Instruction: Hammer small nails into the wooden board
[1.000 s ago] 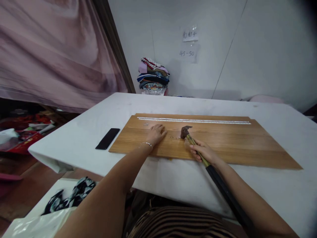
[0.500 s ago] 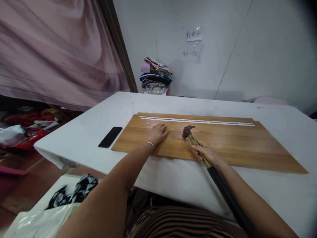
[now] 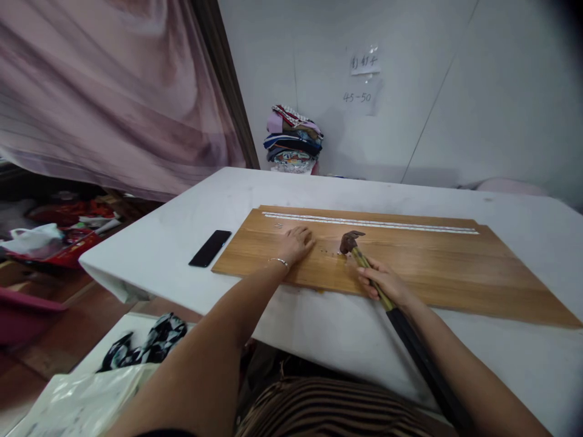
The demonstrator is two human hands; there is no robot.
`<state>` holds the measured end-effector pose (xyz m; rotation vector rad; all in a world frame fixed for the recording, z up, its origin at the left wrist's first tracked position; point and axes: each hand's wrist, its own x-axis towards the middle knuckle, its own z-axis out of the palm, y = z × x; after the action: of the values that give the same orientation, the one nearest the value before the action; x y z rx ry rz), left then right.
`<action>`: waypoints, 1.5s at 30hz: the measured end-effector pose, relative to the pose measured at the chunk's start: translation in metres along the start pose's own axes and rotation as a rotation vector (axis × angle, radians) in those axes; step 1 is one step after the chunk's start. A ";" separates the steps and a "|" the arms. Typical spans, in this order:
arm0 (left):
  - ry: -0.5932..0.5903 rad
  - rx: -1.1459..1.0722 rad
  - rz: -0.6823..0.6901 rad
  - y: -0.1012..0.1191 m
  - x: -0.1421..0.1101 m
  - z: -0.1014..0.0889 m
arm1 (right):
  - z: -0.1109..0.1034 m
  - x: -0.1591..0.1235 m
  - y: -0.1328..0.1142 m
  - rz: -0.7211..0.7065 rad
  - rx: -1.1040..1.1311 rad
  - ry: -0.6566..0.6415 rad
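My right hand [image 3: 381,280] is closed around the wooden part of a claw hammer [image 3: 350,241], well above its black grip. The rusty head is down close to the wooden board [image 3: 455,273], by a short row of small nails [image 3: 324,250] standing in it. Whether the head touches a nail I cannot tell. Flat on the board, just left of that row, rests my left hand [image 3: 297,244], fingers stretched out and holding nothing. Several loose nails [image 3: 279,226] lie beyond it. Two white measuring strips [image 3: 373,223] run along the board's far side.
The board lies on a table with a white cover [image 3: 173,230]. A black phone [image 3: 210,248] is left of the board. Folded clothes [image 3: 294,141] are stacked behind the table by the wall. A patterned cloth [image 3: 146,346] lies at the lower left.
The whole view has shifted a little, so the scene sits slightly further right. Both hands and the hammer keep nearly the same places over the board.
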<state>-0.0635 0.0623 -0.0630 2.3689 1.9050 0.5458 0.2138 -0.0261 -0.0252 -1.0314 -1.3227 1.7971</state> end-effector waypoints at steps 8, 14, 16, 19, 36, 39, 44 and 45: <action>0.000 -0.006 0.002 0.000 0.000 0.000 | 0.001 0.001 0.000 0.006 0.006 0.017; -0.002 -0.007 0.004 0.000 0.000 0.000 | 0.001 0.001 0.001 0.010 0.000 0.009; -0.004 -0.010 0.007 0.000 0.000 0.000 | 0.001 0.001 0.001 0.012 0.004 0.008; -0.006 -0.011 0.002 0.000 0.000 0.000 | 0.001 0.001 0.000 0.013 0.013 0.015; 0.005 -0.016 0.009 0.000 0.000 0.000 | 0.000 0.000 -0.001 -0.001 -0.009 0.016; 0.002 -0.014 0.004 0.000 0.000 0.000 | 0.000 0.001 0.000 0.006 -0.002 0.016; -0.008 -0.017 0.005 0.001 0.000 -0.001 | 0.002 0.001 -0.001 -0.006 -0.001 0.025; -0.009 -0.015 0.005 0.001 0.000 -0.002 | 0.002 0.001 -0.001 -0.005 0.001 0.026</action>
<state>-0.0634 0.0617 -0.0614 2.3636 1.8845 0.5474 0.2119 -0.0260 -0.0243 -1.0461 -1.3081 1.7746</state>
